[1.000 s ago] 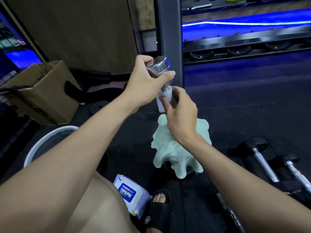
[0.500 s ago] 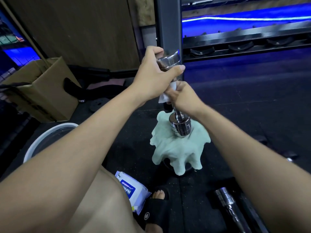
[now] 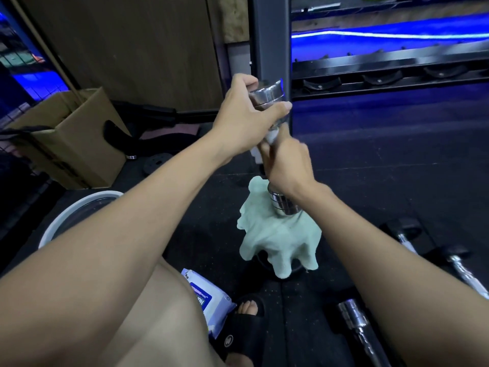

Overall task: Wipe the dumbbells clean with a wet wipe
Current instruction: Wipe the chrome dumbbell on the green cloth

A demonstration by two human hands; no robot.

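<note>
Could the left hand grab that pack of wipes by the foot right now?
Probably not yet: the left hand grips the dumbbell by its top end. The wipes pack lies uncovered on the floor, so once freed it looks reachable.

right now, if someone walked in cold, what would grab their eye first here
At centre, a chrome dumbbell is held upright: the left hand grips its top end while the right hand holds a white wet wipe round the handle. Its lower end sits over a crumpled pale green cloth on the dark floor. Behind, a blue light strip glows at upper right.
</note>
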